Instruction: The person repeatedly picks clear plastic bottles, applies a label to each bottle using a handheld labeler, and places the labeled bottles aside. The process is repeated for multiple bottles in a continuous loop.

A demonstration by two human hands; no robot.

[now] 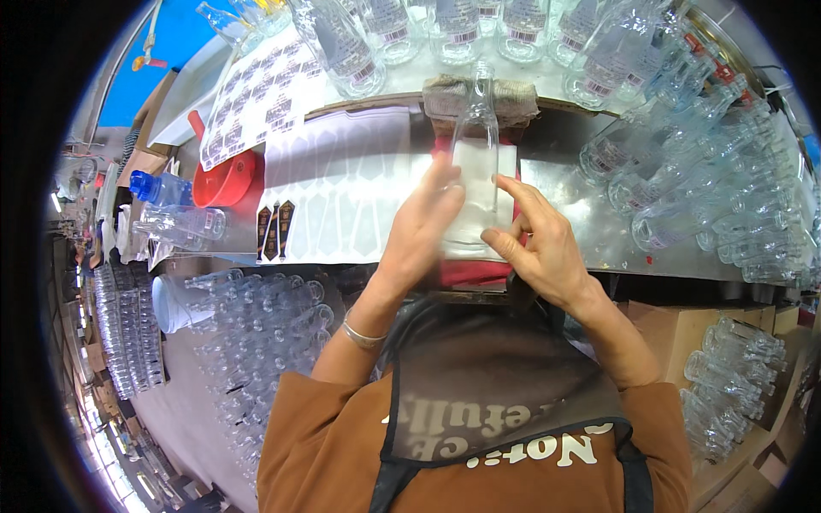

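A clear glass bottle (479, 145) lies in front of me, its neck on a folded beige cloth (522, 98) and its body over a white pad (506, 167) with red beneath. My left hand (428, 214) is at the bottle's left side, its fingers smeared by motion. On the other side, my right hand (543, 239) has its fingers apart, with thumb and forefinger tips at the glass. To the left lies a sheet of tie-shaped stickers (333, 188); a few dark, gold-marked ones (278, 231) remain at its left end.
Labelled bottles (457, 34) stand along the back, and many more (676, 188) crowd the right. A printed label sheet (265, 98), a red round container (224, 179) and a blue-capped bottle (158, 188) are at left. Bottles (256, 316) also fill the lower left and a cardboard box (658, 329) lower right.
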